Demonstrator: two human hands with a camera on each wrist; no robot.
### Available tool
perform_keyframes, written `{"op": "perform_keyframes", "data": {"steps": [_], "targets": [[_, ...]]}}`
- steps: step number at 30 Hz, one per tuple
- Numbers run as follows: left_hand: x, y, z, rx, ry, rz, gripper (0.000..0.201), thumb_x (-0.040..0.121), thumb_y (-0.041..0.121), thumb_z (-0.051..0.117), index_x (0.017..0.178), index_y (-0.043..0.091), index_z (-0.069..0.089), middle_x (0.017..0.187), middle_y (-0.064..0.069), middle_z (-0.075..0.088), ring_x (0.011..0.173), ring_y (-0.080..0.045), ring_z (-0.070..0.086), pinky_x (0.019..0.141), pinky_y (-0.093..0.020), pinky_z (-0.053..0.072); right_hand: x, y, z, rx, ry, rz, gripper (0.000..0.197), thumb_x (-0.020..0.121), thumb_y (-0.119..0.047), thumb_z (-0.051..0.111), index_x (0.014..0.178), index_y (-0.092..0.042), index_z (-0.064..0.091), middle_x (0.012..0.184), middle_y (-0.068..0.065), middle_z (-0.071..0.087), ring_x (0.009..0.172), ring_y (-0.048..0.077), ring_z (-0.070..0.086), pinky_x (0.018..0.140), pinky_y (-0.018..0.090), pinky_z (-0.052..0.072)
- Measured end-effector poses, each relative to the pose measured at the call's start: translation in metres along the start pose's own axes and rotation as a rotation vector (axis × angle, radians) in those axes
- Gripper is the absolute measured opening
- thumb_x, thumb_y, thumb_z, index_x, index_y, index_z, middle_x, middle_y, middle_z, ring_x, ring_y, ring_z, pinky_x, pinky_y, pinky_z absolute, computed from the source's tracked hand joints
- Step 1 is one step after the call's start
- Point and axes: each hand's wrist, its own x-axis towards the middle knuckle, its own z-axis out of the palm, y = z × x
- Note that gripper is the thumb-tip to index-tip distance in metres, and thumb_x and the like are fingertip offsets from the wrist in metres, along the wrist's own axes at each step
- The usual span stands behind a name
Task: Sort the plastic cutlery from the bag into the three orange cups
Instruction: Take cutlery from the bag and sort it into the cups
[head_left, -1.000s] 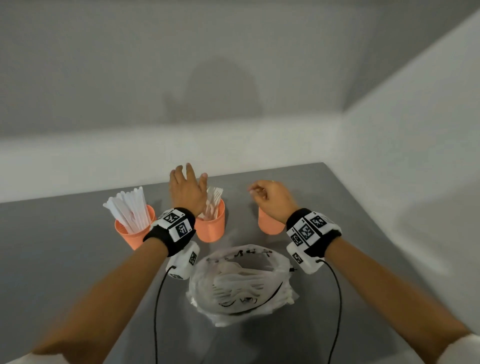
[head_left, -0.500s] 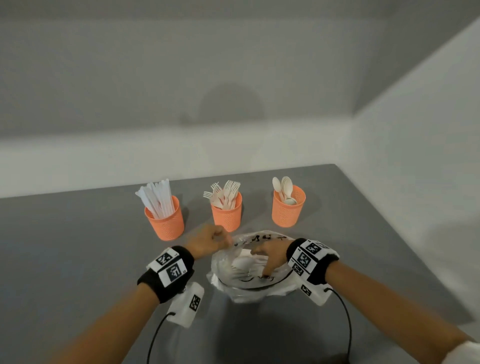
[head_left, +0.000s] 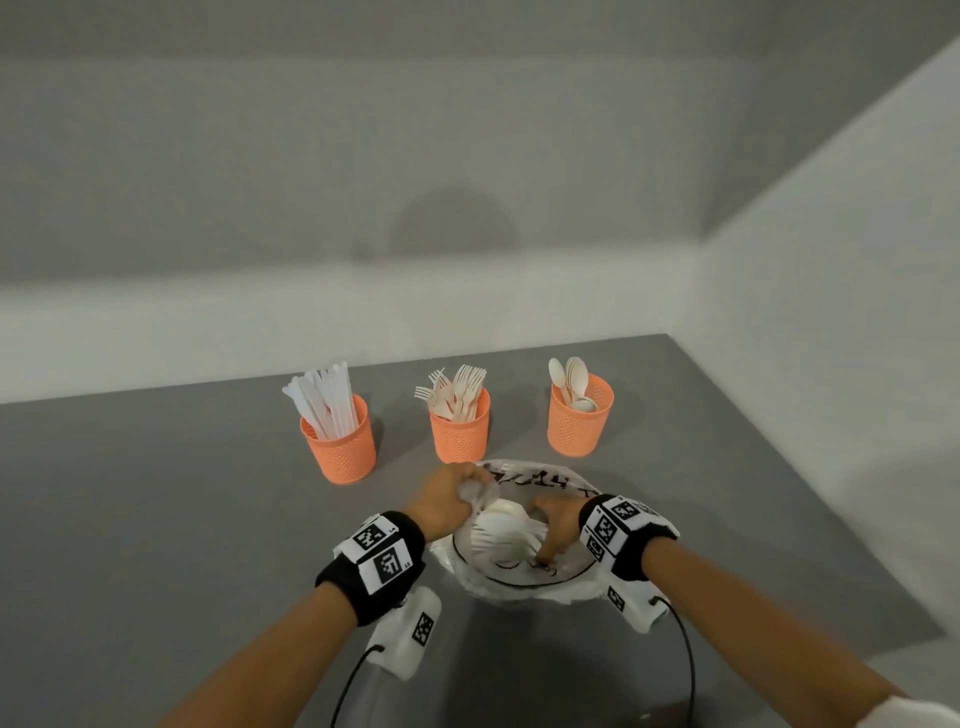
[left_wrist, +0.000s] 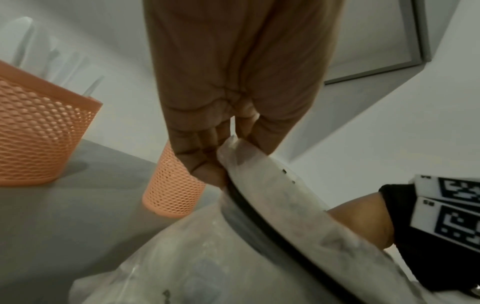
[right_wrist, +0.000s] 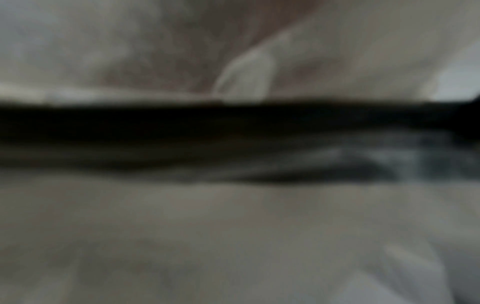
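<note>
Both hands at the bag (head_left: 524, 566): left hand (head_left: 447, 501) pinches its rim, right hand (head_left: 558, 525) (grip unclear) reaches inside

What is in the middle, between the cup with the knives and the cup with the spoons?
In the head view, the cup of forks stands between the cup of knives and the cup of spoons, with bare grey table on either side of it.

We see a grey tabletop (head_left: 156, 519) set into a corner, its far edge against a pale wall (head_left: 363, 156) and its right edge against a second white wall (head_left: 831, 312). A lighter band (head_left: 208, 332) runs along the foot of the far wall. Soft light leaves a faint rounded shadow (head_left: 452, 223) on that wall.
</note>
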Motion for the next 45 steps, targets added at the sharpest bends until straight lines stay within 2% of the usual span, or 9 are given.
{"op": "perform_keyframes", "data": {"steps": [10, 19, 22, 26, 29, 32, 37, 40, 45], "targets": [[0.001, -0.001, -0.009, -0.049, -0.013, -0.036, 0.048, 0.080, -0.012, 0.044, 0.123, 0.007, 0.056, 0.130, -0.009, 0.055, 0.121, -0.022, 0.049, 0.083, -0.014, 0.032, 0.003, 0.003, -0.010, 0.155, 0.050, -0.048, 0.049, 0.069, -0.029, 0.078, 0.107, -0.025, 0.048, 0.109, -0.005, 0.055, 0.099, 0.015, 0.052, 0.089, 0.030, 0.044], [0.005, -0.009, -0.010, -0.094, 0.013, -0.047, 0.046, 0.079, -0.012, 0.046, 0.118, 0.008, 0.058, 0.123, -0.013, 0.058, 0.094, -0.020, 0.053, 0.063, -0.015, 0.039, 0.004, -0.004, -0.009, 0.193, 0.051, -0.055, 0.053, 0.078, -0.022, 0.068, 0.127, -0.013, 0.050, 0.126, 0.006, 0.057, 0.116, 0.025, 0.054, 0.095, 0.034, 0.045], [0.007, -0.010, -0.009, -0.107, 0.056, -0.076, 0.042, 0.080, -0.011, 0.046, 0.118, 0.004, 0.057, 0.121, -0.016, 0.057, 0.106, -0.034, 0.056, 0.075, -0.022, 0.040, 0.003, -0.005, -0.010, 0.248, 0.079, -0.066, 0.053, 0.081, -0.018, 0.066, 0.130, -0.010, 0.049, 0.128, 0.007, 0.055, 0.121, 0.026, 0.051, 0.098, 0.032, 0.042], [0.009, -0.008, -0.007, -0.017, 0.044, -0.112, 0.044, 0.085, 0.002, 0.053, 0.127, 0.008, 0.047, 0.126, -0.013, 0.055, 0.112, -0.027, 0.054, 0.080, -0.019, 0.036, -0.002, -0.003, -0.010, 0.251, 0.164, -0.111, 0.047, 0.082, -0.018, 0.062, 0.127, -0.012, 0.051, 0.122, 0.008, 0.059, 0.113, 0.025, 0.055, 0.091, 0.030, 0.043], [0.007, -0.005, -0.002, 0.020, -0.081, -0.191, 0.064, 0.086, 0.016, 0.057, 0.141, 0.018, 0.026, 0.118, -0.010, 0.051, 0.081, -0.021, 0.058, 0.065, -0.023, 0.048, -0.009, -0.004, -0.009, 0.266, 0.222, -0.171, 0.034, 0.079, -0.009, 0.058, 0.112, -0.008, 0.055, 0.103, 0.013, 0.063, 0.093, 0.026, 0.060, 0.082, 0.035, 0.048], [0.004, -0.005, 0.004, -0.107, -0.147, -0.262, 0.072, 0.085, 0.009, 0.055, 0.144, 0.023, 0.016, 0.122, -0.012, 0.047, 0.064, -0.017, 0.058, 0.054, -0.024, 0.054, -0.013, -0.008, -0.008, 0.280, 0.285, -0.248, 0.029, 0.081, -0.005, 0.054, 0.110, -0.002, 0.055, 0.094, 0.011, 0.060, 0.084, 0.022, 0.055, 0.078, 0.035, 0.046], [0.002, -0.005, 0.022, -0.343, -0.129, -0.271, 0.075, 0.083, -0.007, 0.051, 0.145, 0.015, 0.014, 0.132, -0.013, 0.039, 0.105, -0.033, 0.058, 0.063, -0.031, 0.057, -0.015, -0.013, -0.010, 0.347, 0.343, -0.319, 0.030, 0.079, -0.019, 0.057, 0.108, -0.016, 0.058, 0.097, 0.006, 0.067, 0.084, 0.019, 0.060, 0.082, 0.038, 0.049], [0.003, -0.006, 0.034, -0.538, -0.129, -0.260, 0.079, 0.081, -0.012, 0.050, 0.145, 0.018, 0.017, 0.122, -0.011, 0.042, 0.101, -0.029, 0.057, 0.063, -0.032, 0.058, -0.016, -0.014, -0.016, 0.495, 0.403, -0.307, 0.026, 0.083, -0.014, 0.058, 0.108, -0.015, 0.057, 0.087, -0.001, 0.063, 0.078, 0.016, 0.058, 0.077, 0.033, 0.047], [0.005, -0.005, 0.033, -0.602, -0.151, -0.277, 0.058, 0.088, 0.003, 0.053, 0.138, 0.025, 0.034, 0.128, -0.011, 0.046, 0.103, -0.026, 0.055, 0.070, -0.029, 0.056, -0.029, -0.019, -0.041, 0.760, 0.569, -0.349, 0.010, 0.089, -0.010, 0.056, 0.096, -0.005, 0.062, 0.085, 0.017, 0.062, 0.078, 0.023, 0.056, 0.073, 0.035, 0.046]]}}
